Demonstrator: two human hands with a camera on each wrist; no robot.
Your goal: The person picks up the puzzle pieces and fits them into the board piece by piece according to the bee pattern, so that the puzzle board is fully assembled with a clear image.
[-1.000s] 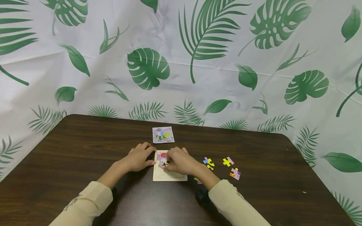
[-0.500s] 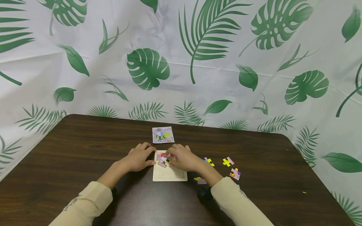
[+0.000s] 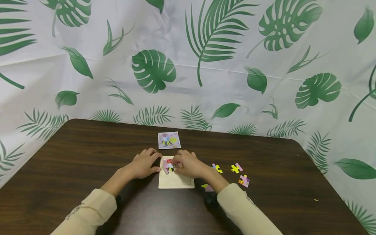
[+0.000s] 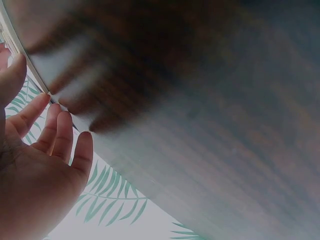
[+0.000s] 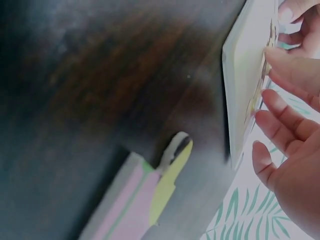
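Observation:
A pale wooden puzzle board lies on the dark table, with pink, red and white bee-puzzle pieces in its upper left. My left hand touches the board's left edge with thumb and index finger; in the left wrist view the hand's fingers are loosely spread. My right hand is over the board, thumb and fingertips bent down at a puzzle piece, which they appear to pinch and partly hide. In the right wrist view the right hand reaches along the board.
A bee picture card lies behind the board. Loose pieces lie to the right: a yellow and blue one, a yellow and pink one, a pink one, and one by the right wrist. A leaf-patterned cloth hangs behind.
My right hand has shifted slightly back and to the right from where it was a second ago. A piece at the board's upper left has turned a little. My left hand has stayed put.

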